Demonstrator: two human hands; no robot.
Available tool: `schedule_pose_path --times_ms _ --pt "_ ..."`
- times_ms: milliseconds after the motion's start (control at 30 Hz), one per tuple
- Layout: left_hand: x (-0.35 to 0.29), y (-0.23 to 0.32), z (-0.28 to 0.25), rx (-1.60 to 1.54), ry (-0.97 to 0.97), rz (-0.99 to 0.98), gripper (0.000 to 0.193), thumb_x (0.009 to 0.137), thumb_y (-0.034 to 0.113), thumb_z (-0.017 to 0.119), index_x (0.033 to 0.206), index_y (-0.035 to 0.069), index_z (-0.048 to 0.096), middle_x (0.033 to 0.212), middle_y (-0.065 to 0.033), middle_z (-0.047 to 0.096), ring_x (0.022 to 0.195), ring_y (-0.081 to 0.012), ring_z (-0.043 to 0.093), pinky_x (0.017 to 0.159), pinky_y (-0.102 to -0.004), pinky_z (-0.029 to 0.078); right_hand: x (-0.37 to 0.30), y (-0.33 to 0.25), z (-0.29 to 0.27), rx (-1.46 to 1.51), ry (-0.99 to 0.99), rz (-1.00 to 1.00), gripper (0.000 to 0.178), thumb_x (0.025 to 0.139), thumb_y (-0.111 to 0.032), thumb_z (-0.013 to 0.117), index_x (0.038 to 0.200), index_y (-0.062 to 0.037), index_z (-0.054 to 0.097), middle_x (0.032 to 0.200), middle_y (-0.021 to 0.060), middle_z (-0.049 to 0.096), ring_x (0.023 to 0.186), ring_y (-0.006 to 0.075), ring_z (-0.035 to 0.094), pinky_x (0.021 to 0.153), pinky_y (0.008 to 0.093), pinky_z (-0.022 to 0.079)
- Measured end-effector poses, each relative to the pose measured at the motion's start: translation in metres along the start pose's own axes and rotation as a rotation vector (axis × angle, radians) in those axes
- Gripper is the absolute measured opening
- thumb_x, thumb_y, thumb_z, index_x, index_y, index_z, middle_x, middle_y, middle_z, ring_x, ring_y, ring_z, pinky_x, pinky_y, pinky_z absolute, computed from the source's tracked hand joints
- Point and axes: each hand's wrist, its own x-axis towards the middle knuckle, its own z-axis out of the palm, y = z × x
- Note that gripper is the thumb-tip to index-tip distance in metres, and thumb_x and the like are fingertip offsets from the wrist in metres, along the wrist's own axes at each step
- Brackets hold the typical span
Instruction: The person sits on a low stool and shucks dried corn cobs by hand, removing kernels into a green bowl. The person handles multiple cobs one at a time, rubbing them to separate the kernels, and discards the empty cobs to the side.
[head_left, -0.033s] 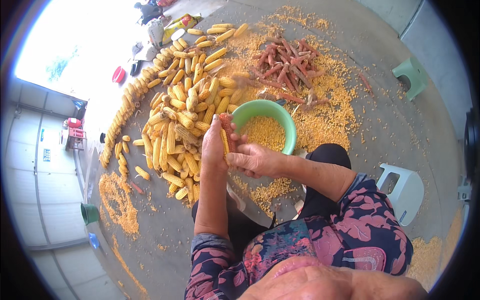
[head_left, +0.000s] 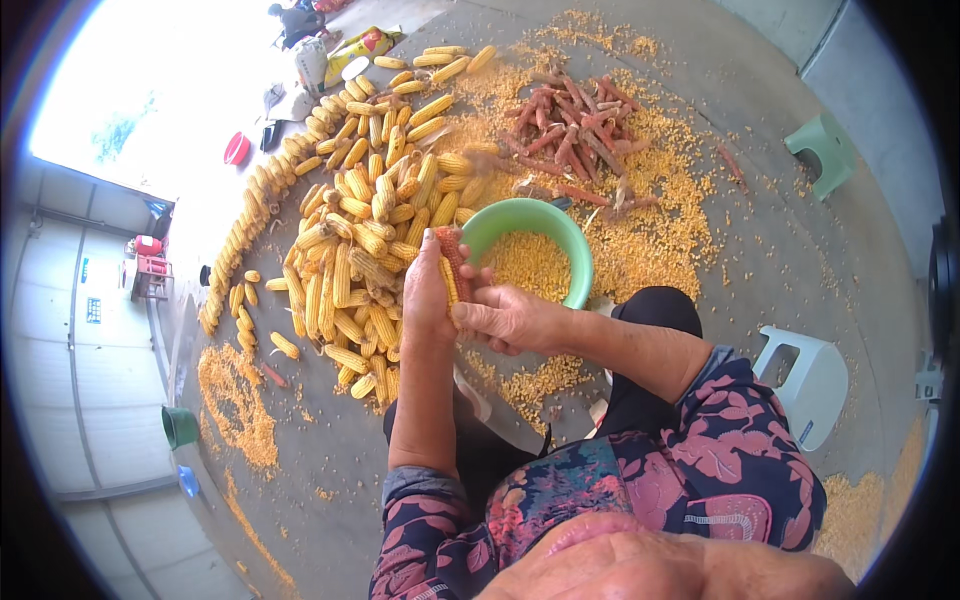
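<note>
Left hand (head_left: 427, 295) and right hand (head_left: 512, 318) both grip one partly stripped red-and-yellow corn cob (head_left: 452, 258), just beside the round light-green plastic basin (head_left: 581, 262) of yellow kernels (head_left: 530, 264). Piled bare reddish cobs (head_left: 572, 128) look done; large heap of full yellow corn ears (head_left: 340, 275) looks left.

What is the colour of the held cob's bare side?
The cob's bare side is reddish, best seen in the head view.

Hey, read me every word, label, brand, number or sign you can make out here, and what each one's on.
No text is clear enough to read.
White sack: faint markings, too blurred.
Yellow bag: coloured markings, too blurred.
Pale blue stool: small dark mark, too small.
Blue panel at far left: too small.
Green basin: no lettering seen.
</note>
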Motion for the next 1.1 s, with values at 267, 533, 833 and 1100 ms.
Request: schedule_pose_path --times_ms 267,533,833,1100 --pt "0.008 -0.003 -0.006 -0.281 -0.051 0.08 0.045 0.109 0.045 0.036 0.122 0.006 0.055 0.093 -0.0059 0.059 0.07 -0.0151 0.056 0.075 -0.0401 0.06 0.006 -0.008 0.004 -0.081 0.094 -0.187 0.053 0.102 -0.052 0.056 0.119 -0.0024 0.064 0.079 -0.005 0.053 0.067 0.0051 0.05 0.06 0.0227 0.042" --pt "0.003 -0.006 0.006 -0.114 0.063 0.121 0.041 0.109 0.04 0.037 0.121 0.005 0.054 0.096 -0.007 0.059 0.07 -0.0146 0.055 0.072 -0.0381 0.06 0.013 0.005 -0.003 -0.257 0.157 -0.223 0.051 0.107 -0.045 0.05 0.119 0.0029 0.063 0.091 -0.0003 0.06 0.091 0.0087 0.054 0.082 0.0277 0.046" --pt "0.005 -0.009 0.001 -0.15 0.095 0.141 0.04 0.109 0.042 0.037 0.119 0.007 0.054 0.093 -0.0049 0.056 0.069 -0.0133 0.052 0.069 -0.0336 0.058 0.011 0.003 0.001 -0.297 0.243 -0.297 0.045 0.11 -0.032 0.042 0.118 0.0087 0.061 0.103 0.0112 0.064 0.101 0.0173 0.059 0.092 0.0337 0.047" --pt "0.006 -0.014 0.007 -0.057 0.095 0.224 0.043 0.109 0.041 0.037 0.121 0.003 0.054 0.093 -0.0068 0.057 0.071 -0.0154 0.055 0.075 -0.0397 0.06 0.009 -0.008 0.0 -0.396 0.314 -0.282 0.053 0.108 -0.043 0.046 0.104 0.0056 0.064 0.077 0.0084 0.063 0.078 0.0152 0.062 0.072 0.0327 0.05"
